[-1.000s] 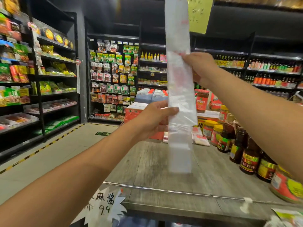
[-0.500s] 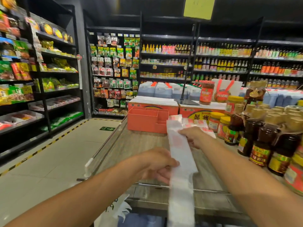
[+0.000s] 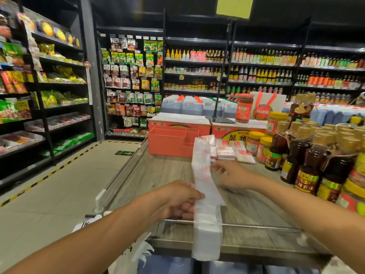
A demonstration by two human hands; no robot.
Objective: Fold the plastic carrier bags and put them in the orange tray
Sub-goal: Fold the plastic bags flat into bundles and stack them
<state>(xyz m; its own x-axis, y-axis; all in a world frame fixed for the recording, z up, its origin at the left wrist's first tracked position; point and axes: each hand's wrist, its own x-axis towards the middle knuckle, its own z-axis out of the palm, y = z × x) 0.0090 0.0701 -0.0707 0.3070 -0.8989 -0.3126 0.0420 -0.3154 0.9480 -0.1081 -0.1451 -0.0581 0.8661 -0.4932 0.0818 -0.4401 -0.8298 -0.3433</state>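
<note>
A long white plastic bag (image 3: 203, 171) with red print, folded into a narrow strip, lies along the wooden table (image 3: 158, 175), and its near end hangs over the front rail. My left hand (image 3: 181, 200) grips the strip near the table's front edge. Blurred, my right hand (image 3: 231, 175) has its fingers spread, with the tips at the strip's right edge. The orange tray (image 3: 167, 143) with dividers stands at the back of the table. Several folded bags (image 3: 227, 151) lie beside it on the right.
Jars and dark sauce bottles (image 3: 308, 171) crowd the table's right side. Orange cartons (image 3: 177, 121) and a tall red-labelled jar (image 3: 244, 107) stand behind the tray. Stocked shelves (image 3: 59, 86) line the aisle on the left. A metal rail (image 3: 256, 226) runs along the table's front.
The strip came down from an upright hold in the air onto the table. My right hand let go of its far part and spread; my left hand slid toward the near end.
</note>
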